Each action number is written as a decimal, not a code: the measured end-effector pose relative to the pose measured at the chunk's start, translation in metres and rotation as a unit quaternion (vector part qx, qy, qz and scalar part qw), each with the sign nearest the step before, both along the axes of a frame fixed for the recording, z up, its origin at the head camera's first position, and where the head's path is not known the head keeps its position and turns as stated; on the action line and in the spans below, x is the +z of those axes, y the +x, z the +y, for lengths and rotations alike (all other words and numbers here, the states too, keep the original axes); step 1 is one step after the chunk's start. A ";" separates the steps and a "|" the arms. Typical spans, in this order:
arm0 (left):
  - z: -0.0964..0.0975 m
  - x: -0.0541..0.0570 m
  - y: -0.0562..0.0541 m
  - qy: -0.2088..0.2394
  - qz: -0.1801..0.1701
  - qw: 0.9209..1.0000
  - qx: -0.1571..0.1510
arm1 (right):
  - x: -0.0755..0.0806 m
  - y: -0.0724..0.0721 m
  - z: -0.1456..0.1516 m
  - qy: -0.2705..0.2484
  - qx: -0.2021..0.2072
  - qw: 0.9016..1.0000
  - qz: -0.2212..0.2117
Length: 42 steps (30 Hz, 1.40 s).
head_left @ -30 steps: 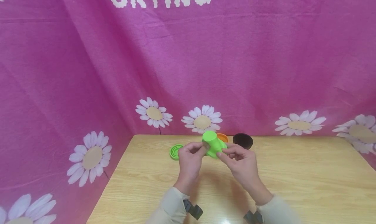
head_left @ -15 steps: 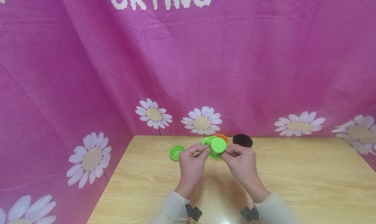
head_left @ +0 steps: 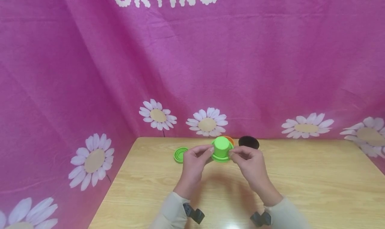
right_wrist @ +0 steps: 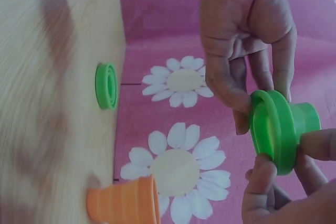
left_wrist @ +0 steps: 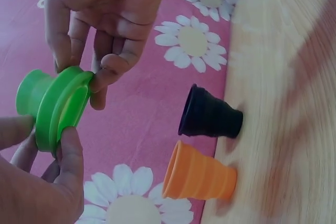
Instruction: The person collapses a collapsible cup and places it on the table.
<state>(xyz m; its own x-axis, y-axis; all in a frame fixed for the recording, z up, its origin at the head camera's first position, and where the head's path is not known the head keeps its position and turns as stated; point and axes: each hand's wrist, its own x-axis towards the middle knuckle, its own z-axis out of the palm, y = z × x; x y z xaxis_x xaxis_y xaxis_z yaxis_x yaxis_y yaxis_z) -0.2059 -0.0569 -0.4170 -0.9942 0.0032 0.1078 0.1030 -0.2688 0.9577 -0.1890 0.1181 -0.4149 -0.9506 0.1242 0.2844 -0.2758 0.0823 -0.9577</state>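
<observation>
Counter (head_left: 144, 192) of light wood stands before pink cloth (head_left: 240, 55) with white flowers (head_left: 207, 125). Above it, left hand (head_left: 193, 165) and right hand (head_left: 251, 167), fingers bent narrow, pinch opposite sides of one green cup (head_left: 222, 149), its small end turned upward.

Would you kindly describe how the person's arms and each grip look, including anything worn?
The left sleeve and right sleeve look plain, pale beige, ending near the wrists. A dark, blocky left device and a similar right device sit by the cuffs. The left grip and right grip are ungloved hands.
</observation>
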 end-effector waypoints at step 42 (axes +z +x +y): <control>0.011 0.006 -0.004 -0.068 0.111 0.989 0.064 | 0.008 -0.010 -0.009 0.007 -0.068 0.994 0.084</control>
<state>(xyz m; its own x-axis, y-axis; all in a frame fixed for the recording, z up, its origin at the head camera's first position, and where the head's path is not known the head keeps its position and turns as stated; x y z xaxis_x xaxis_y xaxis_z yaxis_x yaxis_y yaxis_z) -0.2097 -0.0455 -0.4114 -0.9391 -0.0922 0.3309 0.3399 -0.1098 0.9340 -0.1994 0.1094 -0.4068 -0.8646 0.2420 0.4403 -0.4170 0.1433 -0.8976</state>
